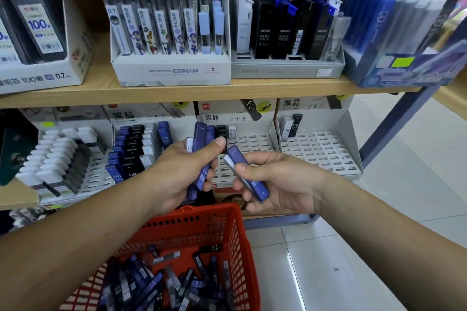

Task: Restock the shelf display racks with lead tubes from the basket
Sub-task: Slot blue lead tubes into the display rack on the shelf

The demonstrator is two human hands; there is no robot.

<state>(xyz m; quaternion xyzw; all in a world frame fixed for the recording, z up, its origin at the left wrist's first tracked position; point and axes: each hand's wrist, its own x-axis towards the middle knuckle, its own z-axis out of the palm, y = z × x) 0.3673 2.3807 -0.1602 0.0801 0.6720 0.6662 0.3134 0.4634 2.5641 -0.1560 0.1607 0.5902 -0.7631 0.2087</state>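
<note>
My left hand (182, 171) grips a bundle of blue lead tubes (201, 156) upright in front of the lower shelf. Just to its right, my right hand (275, 179) pinches a single blue lead tube (246, 173), tilted, between thumb and fingers. Below both hands sits the red basket (235, 240) with several blue, black and grey lead tubes (161, 283) loose in it. Behind the hands, the middle white display rack (252, 144) has mostly bare slots. The rack to its left (136, 149) holds several blue, black and white tubes.
A third white rack (321, 151) at the right holds two tubes at its back. The upper wooden shelf (202, 91) carries boxes of lead refills. A blue shelf post (394, 126) stands at the right, with tiled floor (353, 260) beyond.
</note>
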